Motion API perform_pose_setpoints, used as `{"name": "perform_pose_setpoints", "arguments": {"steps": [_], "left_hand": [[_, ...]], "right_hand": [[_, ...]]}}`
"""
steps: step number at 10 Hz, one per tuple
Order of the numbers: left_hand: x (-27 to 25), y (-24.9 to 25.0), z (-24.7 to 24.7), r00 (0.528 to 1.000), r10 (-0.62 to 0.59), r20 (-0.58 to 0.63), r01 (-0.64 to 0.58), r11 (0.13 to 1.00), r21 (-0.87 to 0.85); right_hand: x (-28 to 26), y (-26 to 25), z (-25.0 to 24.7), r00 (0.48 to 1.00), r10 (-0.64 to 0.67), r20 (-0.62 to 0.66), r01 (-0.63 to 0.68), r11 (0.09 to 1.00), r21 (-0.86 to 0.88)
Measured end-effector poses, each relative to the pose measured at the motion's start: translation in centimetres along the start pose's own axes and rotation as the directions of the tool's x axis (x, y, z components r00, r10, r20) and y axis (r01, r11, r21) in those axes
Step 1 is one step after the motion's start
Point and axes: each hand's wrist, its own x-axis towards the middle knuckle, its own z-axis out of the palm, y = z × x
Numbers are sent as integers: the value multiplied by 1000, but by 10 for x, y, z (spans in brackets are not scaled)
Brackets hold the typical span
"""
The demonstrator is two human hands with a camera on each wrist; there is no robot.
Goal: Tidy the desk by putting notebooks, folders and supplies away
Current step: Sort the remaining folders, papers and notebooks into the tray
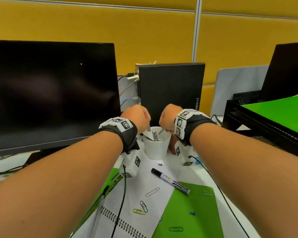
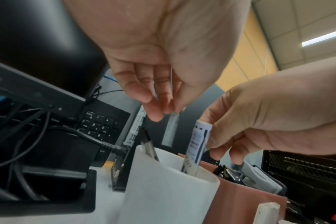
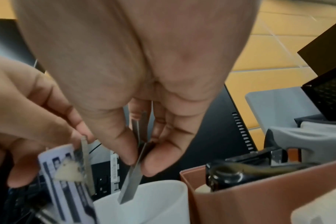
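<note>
I am holding both hands over the white cup, which is standing on the surface behind an open spiral notebook. My left hand is pinching a thin flat metal strip between thumb and fingertips, its grip pressed together on the upper end while the strip is hanging down above the cup's mouth. My right hand is pinching a second flat metal strip between thumb and forefinger, and its lower end is dipping just past the cup's rim. A white marker with printed label is standing tilted inside the cup, beside a clear pen leaning against the near wall. Just to the right of the cup, a brown holder is carrying a black stapler. In front of the cup, a black-capped marker is lying across the notebook page and a green folder, with paper clips and a blue pushpin scattered around it. Another green folder is resting in the black tray at the right.
</note>
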Motion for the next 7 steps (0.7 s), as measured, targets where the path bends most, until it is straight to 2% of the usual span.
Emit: {"name": "perform_pose_setpoints", "arguments": {"steps": [1, 2, 3, 4, 5, 6, 7], "left_hand": [[8, -5, 10, 998, -46, 53, 45, 999, 18], [8, -16, 15, 999, -47, -7, 46, 997, -59], [3, -27, 13, 997, -57, -55, 52, 993, -102], [-7, -33, 4, 998, -50, -49, 44, 991, -127], [-27, -41, -5, 999, -35, 41, 43, 980, -193], [-53, -59, -14, 978, -6, 210, 43, 983, -176], [-76, -74, -14, 951, -3, 310, 34, 995, -95]], "right_hand": [[13, 5, 18, 996, -84, 26, 84, 996, -26], [12, 15, 25, 982, -165, -95, 176, 975, 134], [-3, 19, 20, 984, -148, -98, 165, 966, 199], [-13, 20, 10, 983, -175, -62, 183, 970, 162], [-33, 15, 3, 985, -164, 54, 157, 981, 111], [-54, 14, 12, 965, -112, 236, 104, 994, 45], [-72, 24, 28, 949, -69, 306, 66, 998, 21]]}}
